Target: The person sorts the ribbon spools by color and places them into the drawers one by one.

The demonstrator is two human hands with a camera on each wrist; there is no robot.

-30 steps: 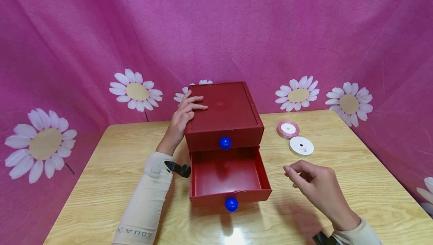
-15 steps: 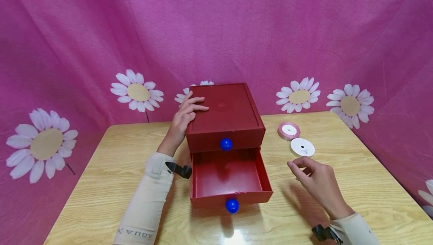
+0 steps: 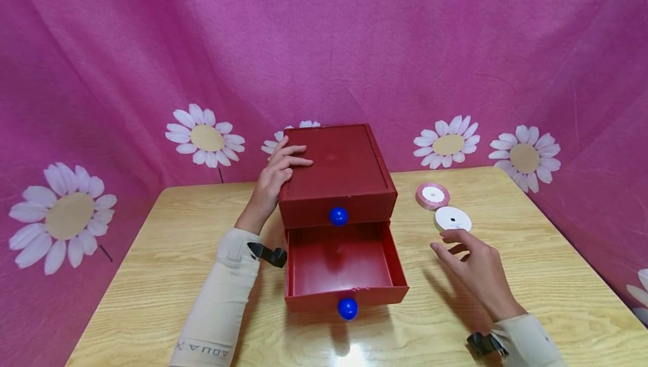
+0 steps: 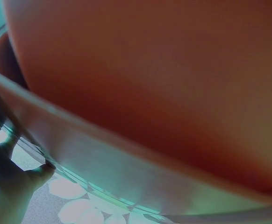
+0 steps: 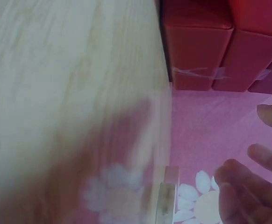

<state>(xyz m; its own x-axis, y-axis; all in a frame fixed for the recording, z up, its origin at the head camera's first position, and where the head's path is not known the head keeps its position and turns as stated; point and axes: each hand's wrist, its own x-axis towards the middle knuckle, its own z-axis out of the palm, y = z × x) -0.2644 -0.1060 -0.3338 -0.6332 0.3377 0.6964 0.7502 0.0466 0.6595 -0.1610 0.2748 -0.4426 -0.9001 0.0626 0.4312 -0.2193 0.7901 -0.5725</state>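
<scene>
A dark red drawer box (image 3: pixel 334 164) stands in the middle of the table, its lower drawer (image 3: pixel 339 265) pulled out and showing a bare floor. Blue ball knobs (image 3: pixel 338 216) sit on both drawer fronts. On the box's top left edge rests my left hand (image 3: pixel 270 181), fingers spread over the lid. My right hand (image 3: pixel 476 263) hovers over the table right of the drawer, thumb and fingers apart, holding nothing. Just beyond its fingertips lies a white ribbon spool (image 3: pixel 452 218). A pink ribbon spool (image 3: pixel 432 195) lies behind that one, close against it.
The wooden table (image 3: pixel 167 254) extends to both sides of the box. A pink cloth (image 3: pixel 324 46) printed with white daisies hangs behind and at the sides. Black straps with small cameras (image 3: pixel 268 253) circle both wrists.
My right hand has moved slightly right and forward toward the white ribbon spool, and its thumb and fingers have spread apart. The left hand stays on the box.
</scene>
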